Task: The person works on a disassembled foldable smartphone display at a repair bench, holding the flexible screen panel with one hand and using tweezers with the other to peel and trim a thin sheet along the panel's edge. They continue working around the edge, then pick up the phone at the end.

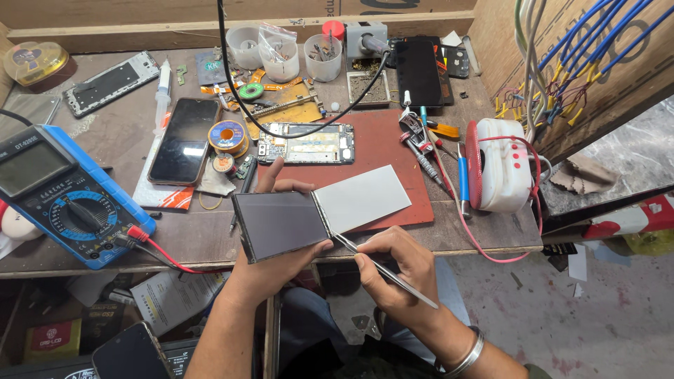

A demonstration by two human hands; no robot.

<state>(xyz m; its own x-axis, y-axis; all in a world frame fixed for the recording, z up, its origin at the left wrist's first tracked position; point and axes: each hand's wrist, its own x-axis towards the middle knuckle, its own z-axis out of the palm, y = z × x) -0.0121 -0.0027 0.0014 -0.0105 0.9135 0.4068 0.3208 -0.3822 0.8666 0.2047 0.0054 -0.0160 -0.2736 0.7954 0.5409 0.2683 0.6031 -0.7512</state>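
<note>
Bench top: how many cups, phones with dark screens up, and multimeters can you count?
Cups: 3
Phones, dark screen up: 2
Multimeter: 1
Total: 6

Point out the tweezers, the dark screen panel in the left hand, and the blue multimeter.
tweezers (382, 270), head view, mid-shaft.
dark screen panel (279, 223), head view, glass centre.
blue multimeter (67, 200), head view, dial face.
</note>
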